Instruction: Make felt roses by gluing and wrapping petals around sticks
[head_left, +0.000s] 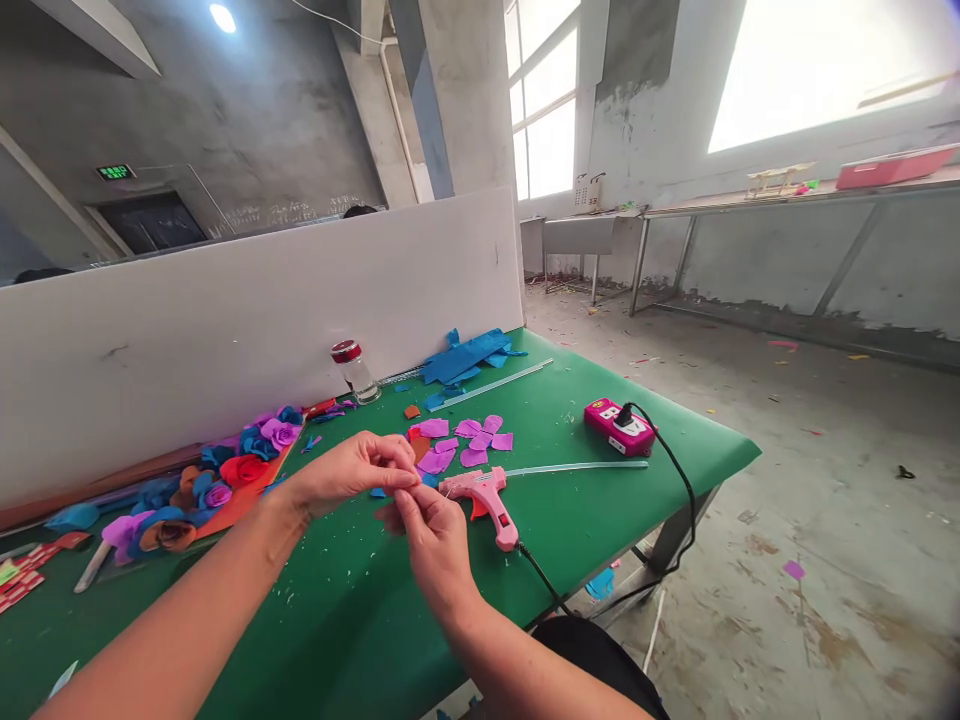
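My left hand [367, 468] and my right hand [431, 515] meet above the green table, fingertips pinched together. Whatever lies between the fingers is too small or hidden to name. Just right of them rests a pink glue gun [484, 492] with a clear glue stick [574, 467] reaching out of its back. Behind my hands lie several purple paper petals [480, 437] and a brown paper piece [420, 447]. At the left is a cluster of paper flowers [241, 470] in purple, blue, red and brown.
A pink power socket box [619, 428] with a black cable [679, 480] sits near the table's right edge. A glass jar [357, 372] with a red lid, blue crepe paper [469, 357] and another glue stick [499, 383] lie along the white partition [285, 310].
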